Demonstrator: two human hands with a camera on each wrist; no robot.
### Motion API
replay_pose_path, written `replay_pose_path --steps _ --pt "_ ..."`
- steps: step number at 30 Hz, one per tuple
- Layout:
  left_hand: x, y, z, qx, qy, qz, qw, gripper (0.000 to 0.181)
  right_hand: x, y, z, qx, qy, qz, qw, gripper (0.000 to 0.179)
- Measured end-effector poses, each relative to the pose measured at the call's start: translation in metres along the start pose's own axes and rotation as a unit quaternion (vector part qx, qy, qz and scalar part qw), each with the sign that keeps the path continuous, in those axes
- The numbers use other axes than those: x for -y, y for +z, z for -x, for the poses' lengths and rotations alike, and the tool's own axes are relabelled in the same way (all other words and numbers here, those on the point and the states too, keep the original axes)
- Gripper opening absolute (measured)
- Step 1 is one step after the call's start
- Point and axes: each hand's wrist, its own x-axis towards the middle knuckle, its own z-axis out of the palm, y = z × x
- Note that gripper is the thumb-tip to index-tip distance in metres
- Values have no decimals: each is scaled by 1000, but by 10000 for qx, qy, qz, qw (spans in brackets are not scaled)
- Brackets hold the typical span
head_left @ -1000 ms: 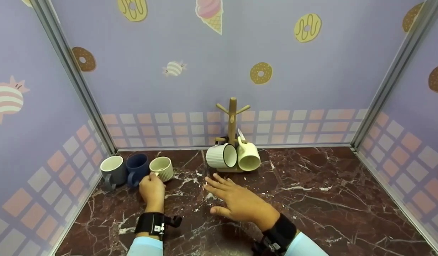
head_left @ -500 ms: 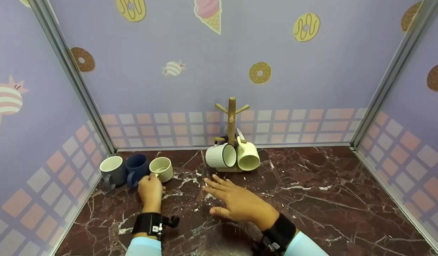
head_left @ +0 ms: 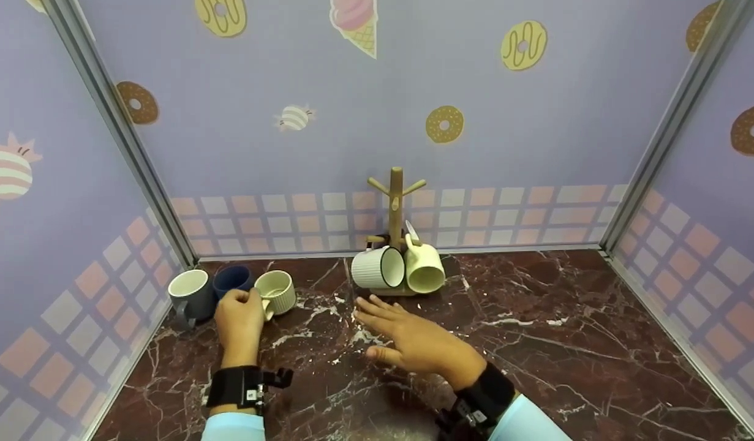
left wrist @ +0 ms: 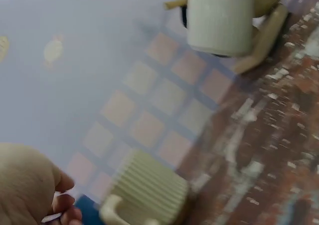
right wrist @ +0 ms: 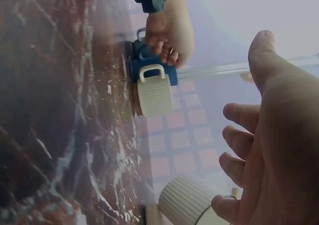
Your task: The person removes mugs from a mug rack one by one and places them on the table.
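In the head view my left hand (head_left: 239,321) is over the navy blue mug (head_left: 233,280), left of the cream ribbed mug (head_left: 277,293). Its fingers are loosely curled, and nothing shows between them in the left wrist view. The cream mug stands upright, its handle (head_left: 267,309) facing me, apart from the hand. My right hand (head_left: 416,337) is held with straight fingers in front of the wooden mug tree (head_left: 396,208), holding nothing. A white ribbed mug (head_left: 373,269) with a dark rim and a pale yellow mug (head_left: 426,269) hang tilted on the tree's lower pegs.
A grey mug (head_left: 191,295) stands upright at the far left, beside the navy one. The mug tree's upper pegs (head_left: 414,187) carry no mugs. Patterned walls (head_left: 321,153) close off the back and both sides of the dark marbled tabletop (head_left: 536,343).
My left hand has let go of the cream mug's handle and moved left and up to the navy mug. The cream mug stays in place. My right hand is nearly still.
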Motion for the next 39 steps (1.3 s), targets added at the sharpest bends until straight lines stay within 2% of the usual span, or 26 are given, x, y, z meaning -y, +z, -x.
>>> replay_pose_path --steps 4,8,11,15,21,25,32,39 --pt "-25 -7 2 48 423 182 9989 29 -6 -8 2 -141 83 -137 9998 80" --pt "-52 -8 9 256 889 334 9951 26 -11 -19 6 -300 203 -251 9990 79" --pt "-71 -2 16 491 1295 444 9894 25 -14 -29 10 -467 388 -346 9976 77" --pt "-88 13 28 869 1815 299 9791 32 -20 -37 13 -638 553 -453 9954 75" --pt "-104 37 46 1547 2452 -92 9570 49 -28 -47 20 -852 707 -537 9924 76" --pt "-109 46 56 1870 2845 -325 9397 55 -36 -55 28 -1028 944 -634 9882 79" --pt "-118 55 73 1942 3420 -714 9166 64 -52 -69 41 -1265 1435 -666 9793 80" --pt "-125 64 91 2156 3666 -932 9002 67 -64 -76 54 -1371 1760 -686 9724 79"
